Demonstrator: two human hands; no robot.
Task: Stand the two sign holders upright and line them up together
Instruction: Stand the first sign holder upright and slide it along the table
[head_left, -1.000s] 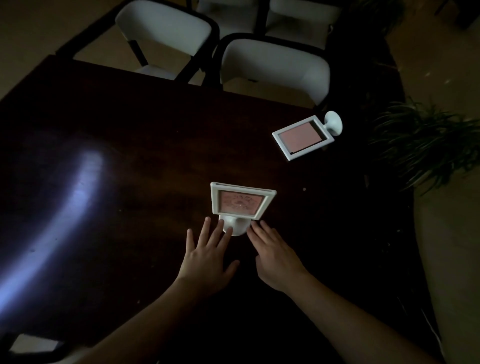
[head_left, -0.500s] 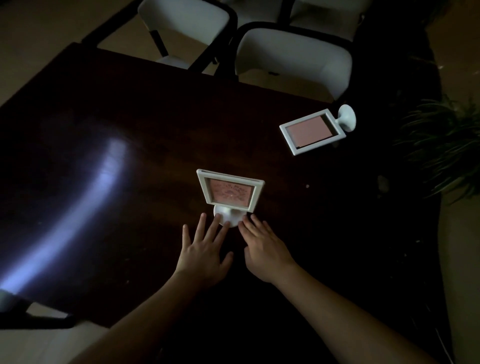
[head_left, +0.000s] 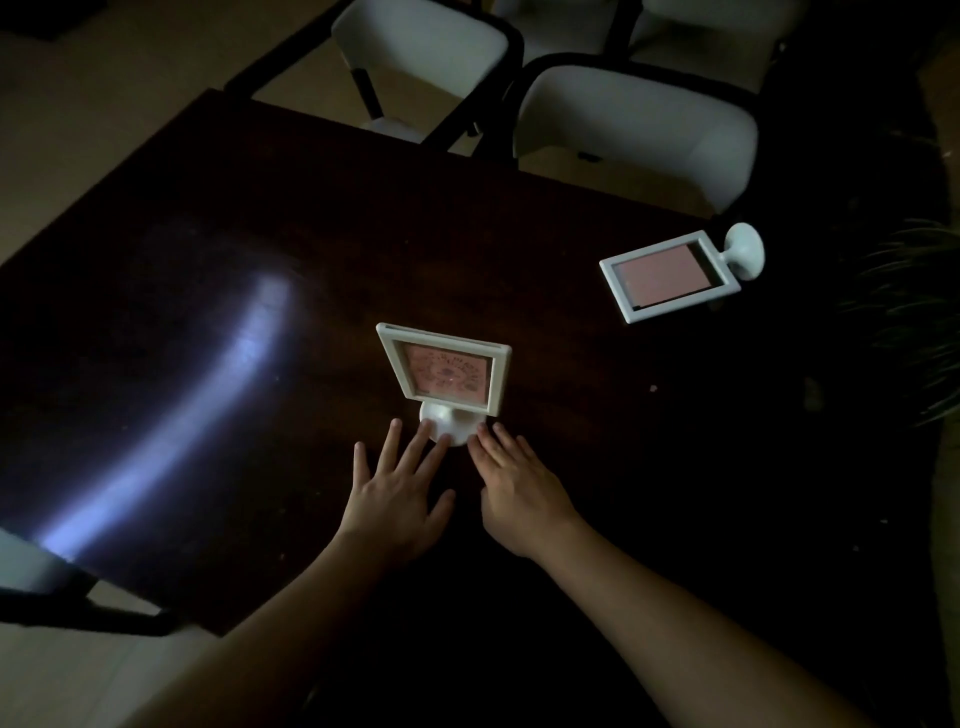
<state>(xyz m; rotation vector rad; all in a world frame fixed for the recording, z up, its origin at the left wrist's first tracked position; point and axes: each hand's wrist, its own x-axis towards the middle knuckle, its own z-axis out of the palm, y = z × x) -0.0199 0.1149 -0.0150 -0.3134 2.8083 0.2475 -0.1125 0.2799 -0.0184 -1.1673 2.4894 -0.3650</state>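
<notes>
A white sign holder (head_left: 445, 370) with a pink card stands upright on its round base near the middle of the dark table (head_left: 218, 291). My left hand (head_left: 397, 493) lies flat with fingers spread, its fingertips touching the left of that base. My right hand (head_left: 519, 493) lies flat beside it, fingertips at the base's right side. Neither hand grips anything. A second white sign holder (head_left: 670, 275) lies flat on its back at the far right of the table, its round base pointing to the right edge.
White chairs with black frames (head_left: 634, 130) stand along the table's far side. A green plant (head_left: 914, 312) is beyond the right edge. Another chair part (head_left: 31, 571) shows at the near left corner. A bright glare streak crosses the table's left half.
The upright sign holder and both hands keep the same pose at its base; only the camera view has shifted, so everything sits a little differently in frame.
</notes>
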